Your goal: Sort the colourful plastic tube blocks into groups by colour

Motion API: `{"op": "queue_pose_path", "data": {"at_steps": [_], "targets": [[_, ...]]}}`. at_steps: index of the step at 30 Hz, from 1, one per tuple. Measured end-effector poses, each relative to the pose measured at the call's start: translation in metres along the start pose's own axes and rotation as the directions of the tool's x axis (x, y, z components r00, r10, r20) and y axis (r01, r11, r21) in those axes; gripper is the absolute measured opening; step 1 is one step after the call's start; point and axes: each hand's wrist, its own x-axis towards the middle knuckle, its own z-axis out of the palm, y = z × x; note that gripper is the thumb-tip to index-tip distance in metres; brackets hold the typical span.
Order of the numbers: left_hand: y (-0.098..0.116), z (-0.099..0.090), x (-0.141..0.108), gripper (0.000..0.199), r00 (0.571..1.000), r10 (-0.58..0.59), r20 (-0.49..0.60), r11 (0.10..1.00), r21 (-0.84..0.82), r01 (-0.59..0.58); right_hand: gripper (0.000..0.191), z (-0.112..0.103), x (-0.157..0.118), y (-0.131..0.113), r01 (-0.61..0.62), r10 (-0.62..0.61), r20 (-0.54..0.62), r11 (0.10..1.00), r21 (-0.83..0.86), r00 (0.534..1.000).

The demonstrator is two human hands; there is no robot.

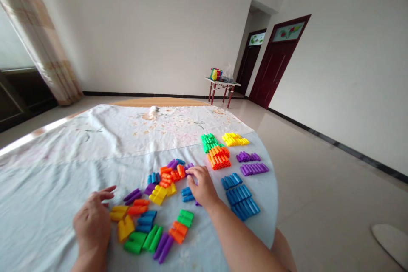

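My left hand rests on the cloth at the left of a loose pile, its fingers loosely stretched and apart, holding nothing. Close to its fingertips lie yellow double-tube plastic pieces. My right hand reaches over the far right side of the pile. Its fingertips close at a small purple plastic piece, partly hidden by the fingers. Below that hand are a blue piece and a bit of purple. Orange pieces, green pieces and a purple piece make up more of the pile.
Sorted rows stand at the right: green pieces, orange pieces, yellow pieces, purple pieces and blue pieces. A floral tablecloth covers the round table. A small side table with bags stands by the far wall.
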Motion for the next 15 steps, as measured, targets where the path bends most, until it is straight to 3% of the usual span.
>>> {"op": "queue_pose_path", "data": {"at_steps": [6, 9, 15], "targets": [[0.007, -0.003, -0.002, 0.041, 0.997, -0.071, 0.016, 0.996, 0.050, 0.070, 0.020, -0.010, 0.002, -0.005, -0.039, 0.042, 0.066, 0.998, -0.048, 0.997], [0.007, -0.002, -0.001, 0.039, 0.995, -0.093, 0.029, 0.995, 0.041, 0.091, 0.020, -0.023, 0.001, -0.013, -0.029, 0.045, 0.191, 0.996, -0.086, 0.981], [0.009, 0.000, -0.001, 0.038, 0.993, -0.115, 0.022, 0.992, 0.046, 0.113, 0.027, -0.036, -0.002, -0.020, 0.066, 0.030, 0.442, 0.978, -0.200, 0.897]]}}
